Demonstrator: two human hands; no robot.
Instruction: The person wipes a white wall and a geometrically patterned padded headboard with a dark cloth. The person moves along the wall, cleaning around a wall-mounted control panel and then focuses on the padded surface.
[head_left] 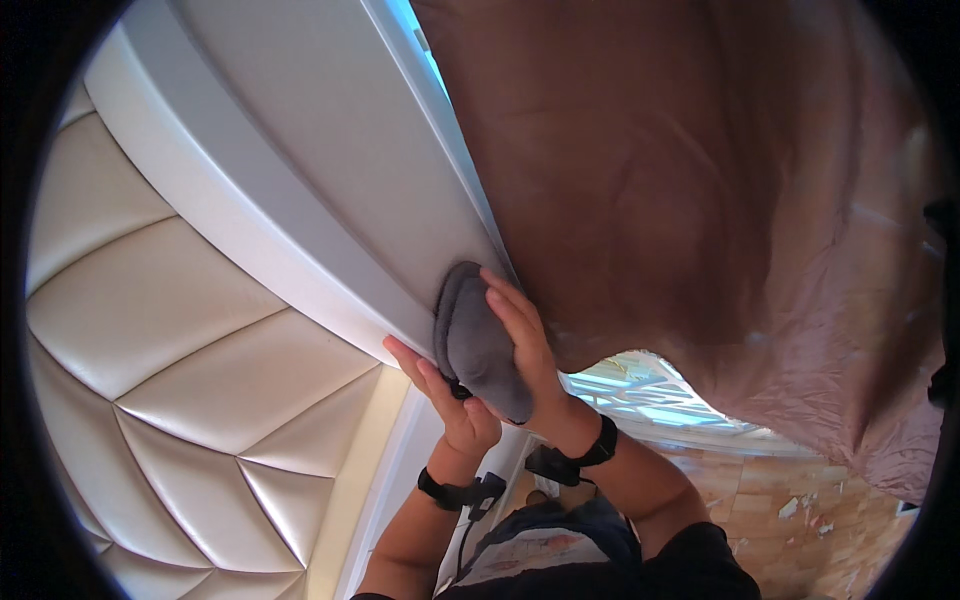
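Note:
A folded, thick grey cloth (480, 340) with a soft nap lies against the white panelled frame (330, 150), close to its lower end. My right hand (535, 365) holds it from the right side, with fingers stretched along its upper part. To the left of the cloth, my left hand (455, 405) has its fingers extended toward the frame's edge, next to the cloth's lower end. Whether its palm touches the cloth is hard to tell. A small black bit shows between that hand and the cloth. Both wrists wear black bands.
On the left is a cream padded wall panel (200, 350) with stitched seams. A large brown curtain (640, 180) hangs at the right, close beside my right hand. Below its hem, bright window glass (660, 390) and wooden flooring (770, 500) show.

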